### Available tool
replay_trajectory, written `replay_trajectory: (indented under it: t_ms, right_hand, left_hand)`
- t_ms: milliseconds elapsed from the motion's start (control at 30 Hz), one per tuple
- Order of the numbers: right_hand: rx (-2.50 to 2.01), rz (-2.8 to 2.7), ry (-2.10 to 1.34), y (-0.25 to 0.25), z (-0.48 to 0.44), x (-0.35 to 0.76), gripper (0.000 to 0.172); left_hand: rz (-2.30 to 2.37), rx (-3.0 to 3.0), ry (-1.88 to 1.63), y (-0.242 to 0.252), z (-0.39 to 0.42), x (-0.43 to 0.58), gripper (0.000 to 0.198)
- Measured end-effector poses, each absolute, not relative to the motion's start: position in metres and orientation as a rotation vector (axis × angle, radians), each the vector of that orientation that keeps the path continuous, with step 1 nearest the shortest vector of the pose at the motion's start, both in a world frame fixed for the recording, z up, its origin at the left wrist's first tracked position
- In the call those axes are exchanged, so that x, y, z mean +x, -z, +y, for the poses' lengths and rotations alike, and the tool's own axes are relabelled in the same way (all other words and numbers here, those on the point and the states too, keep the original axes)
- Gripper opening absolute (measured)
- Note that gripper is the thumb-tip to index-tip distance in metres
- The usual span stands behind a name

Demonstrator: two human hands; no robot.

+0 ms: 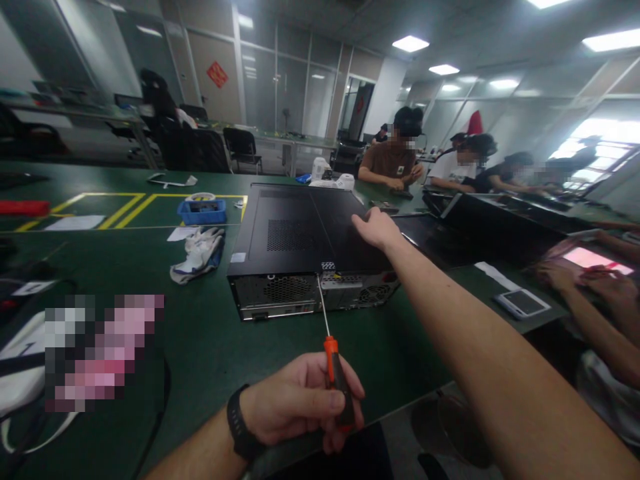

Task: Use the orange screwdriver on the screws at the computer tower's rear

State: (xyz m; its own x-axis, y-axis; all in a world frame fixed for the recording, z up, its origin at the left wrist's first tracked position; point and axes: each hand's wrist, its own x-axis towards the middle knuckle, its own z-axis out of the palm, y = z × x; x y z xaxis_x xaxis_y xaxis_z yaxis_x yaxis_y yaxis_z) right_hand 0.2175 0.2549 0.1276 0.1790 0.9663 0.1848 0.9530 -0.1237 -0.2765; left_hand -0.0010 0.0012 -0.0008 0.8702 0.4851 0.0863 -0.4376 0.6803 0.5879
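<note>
A black desktop computer case [295, 200] lies on its side on the green table, its rear panel facing me. My left hand [313, 400], wearing a dark watch, is closed around the orange and dark handle of a screwdriver [331, 360]. The shaft points up and away, its tip at the top edge of the rear panel near the middle. My right hand [377, 228] rests on the case's top near the right edge, with fingers apart and some fingertips hidden behind the hand.
Left of the case are work gloves [199, 253] and a blue bin [203, 212] holding tape. White items [330, 175] stand behind it. A white-edged device [523, 303] lies to the right, near another person's hands [560, 273]. Several people sit further back.
</note>
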Motion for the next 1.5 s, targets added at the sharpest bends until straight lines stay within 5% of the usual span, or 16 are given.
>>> replay_trajectory:
  t_ms: [1500]
  right_hand:
    - [-2.131, -1.821, -0.053, -0.129, 0.253, 0.217, 0.065]
  left_hand:
    - [0.106, 0.704, -0.564, 0.007, 0.001, 0.004, 0.041]
